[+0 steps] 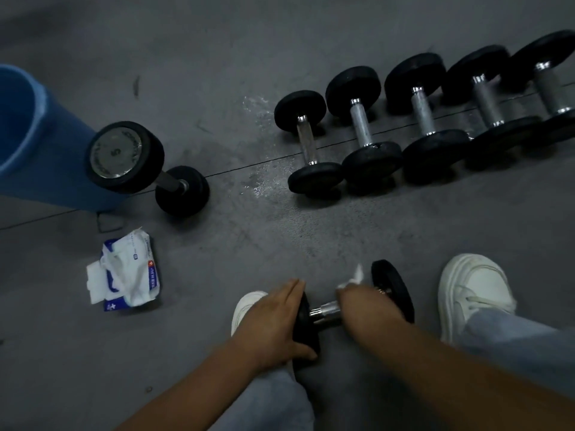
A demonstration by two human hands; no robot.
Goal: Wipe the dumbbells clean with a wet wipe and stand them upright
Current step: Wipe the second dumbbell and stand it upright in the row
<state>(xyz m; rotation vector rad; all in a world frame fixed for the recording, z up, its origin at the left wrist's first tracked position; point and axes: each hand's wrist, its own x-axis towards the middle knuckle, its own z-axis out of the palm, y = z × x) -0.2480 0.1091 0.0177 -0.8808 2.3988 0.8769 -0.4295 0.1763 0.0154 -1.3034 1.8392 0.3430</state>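
The dumbbell [325, 312] being cleaned lies on its side on the floor [249, 244], close in front of the crouching person and between their two white shoes [473, 293]. Its long axis runs roughly left to right, with the right-hand head angled a little farther away than the left. The heads are round, black and matte, like rubber, and the short bar between them is shiny metal with a ringed collar at the left end.

The left hand [270, 318] holds the left head: fingers laid almost straight over the top of the outer face, thumb hooked round the lower rim. The right hand [357, 303] is closed over the bar just beside the right head, gripping a crumpled white wet wipe [356, 275] against it. A tuft of the wipe pokes out above the knuckles.

Off to the left, another dumbbell [124, 157] stands on end, its metal cap marked 5 facing up, right against a blue bin [31, 135]. Nearer, a blue-and-white pack of wipes [130, 272] lies open with tissue spilling out. Farther right, a row of five dumbbells [423, 116] lies side by side, handles parallel, growing larger toward the right. The floor is grey, speckled and scuffed, with a thin seam running across it.
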